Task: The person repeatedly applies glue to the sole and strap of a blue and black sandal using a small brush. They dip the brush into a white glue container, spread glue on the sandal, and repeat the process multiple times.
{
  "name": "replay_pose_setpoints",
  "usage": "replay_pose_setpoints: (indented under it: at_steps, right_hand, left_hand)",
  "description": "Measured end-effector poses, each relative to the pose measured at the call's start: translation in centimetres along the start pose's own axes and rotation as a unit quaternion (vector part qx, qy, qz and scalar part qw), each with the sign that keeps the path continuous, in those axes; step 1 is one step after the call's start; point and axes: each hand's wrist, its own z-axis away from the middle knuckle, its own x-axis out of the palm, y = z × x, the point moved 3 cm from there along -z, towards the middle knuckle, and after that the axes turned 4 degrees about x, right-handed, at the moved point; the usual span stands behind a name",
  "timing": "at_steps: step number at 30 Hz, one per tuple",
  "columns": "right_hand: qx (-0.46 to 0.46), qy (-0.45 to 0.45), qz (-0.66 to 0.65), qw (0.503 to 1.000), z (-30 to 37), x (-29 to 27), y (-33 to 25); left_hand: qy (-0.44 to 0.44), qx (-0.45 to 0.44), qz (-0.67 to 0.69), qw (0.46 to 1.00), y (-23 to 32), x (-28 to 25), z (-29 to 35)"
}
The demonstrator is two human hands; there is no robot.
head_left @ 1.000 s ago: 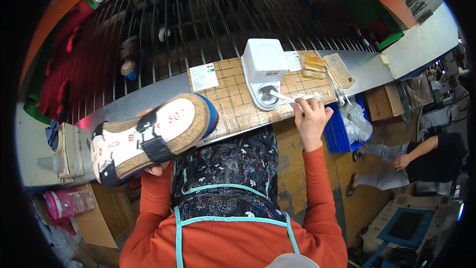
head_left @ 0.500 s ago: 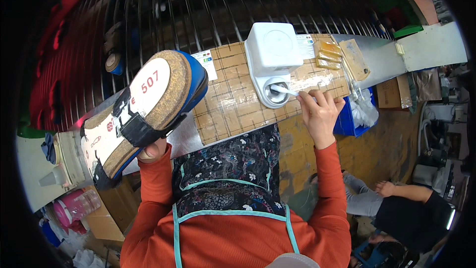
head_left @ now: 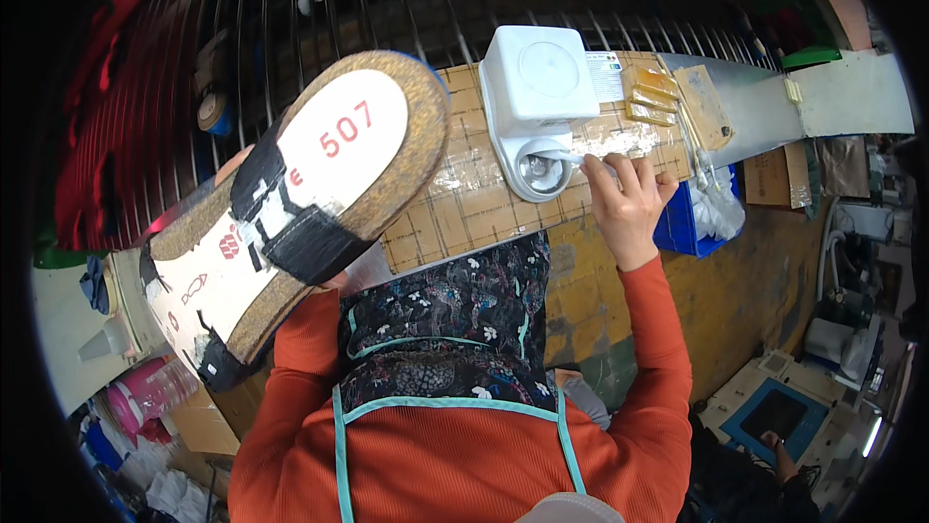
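Observation:
My left hand [head_left: 232, 164] grips an unfinished sandal [head_left: 334, 179] from behind, with only bits of the fingers showing at its edges. The sandal's underside faces me: a pale insole with red marks, a brown cork rim, and black straps folded over it. My right hand [head_left: 631, 206] pinches the white handle of a brush [head_left: 571, 156]. The brush's far end is inside a round metal cup [head_left: 554, 175] at the front of a white dispenser [head_left: 540, 88] with a square tank; its tip is hard to make out.
The dispenser stands on a taped cardboard sheet [head_left: 455, 209]. Amber blocks [head_left: 653, 97] and a paper label [head_left: 606, 80] lie right of it. Beyond runs a rack of metal bars [head_left: 411, 5]. A blue bin [head_left: 685, 228] holds clear plastic. Lower right, another person's hand [head_left: 772, 443] is near a blue-framed panel.
The sandal has risen and turned, so its underside faces me more and its blue side is mostly hidden. The brush handle has shifted slightly at the cup. The other person has moved.

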Motion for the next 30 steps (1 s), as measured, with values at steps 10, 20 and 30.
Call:
replay_pose_setpoints:
  at_steps: [10, 20, 30]
  right_hand:
    - [-0.029, -0.096, -0.030, 0.994, -0.6, -1.4, 0.7]
    - [0.330, -0.290, -0.418, 0.795, 1.6, 0.3, 3.8]
    - [0.315, -0.040, -0.385, 0.866, 1.0, -3.6, -0.9]
  left_hand:
    - [0.000, -0.025, 0.038, 0.999, 1.2, 0.4, 0.2]
    - [0.008, -0.287, 0.308, 0.907, 1.8, 0.6, -1.0]
    - [-0.162, 0.109, -0.085, 0.977, 0.0, 3.0, 2.2]
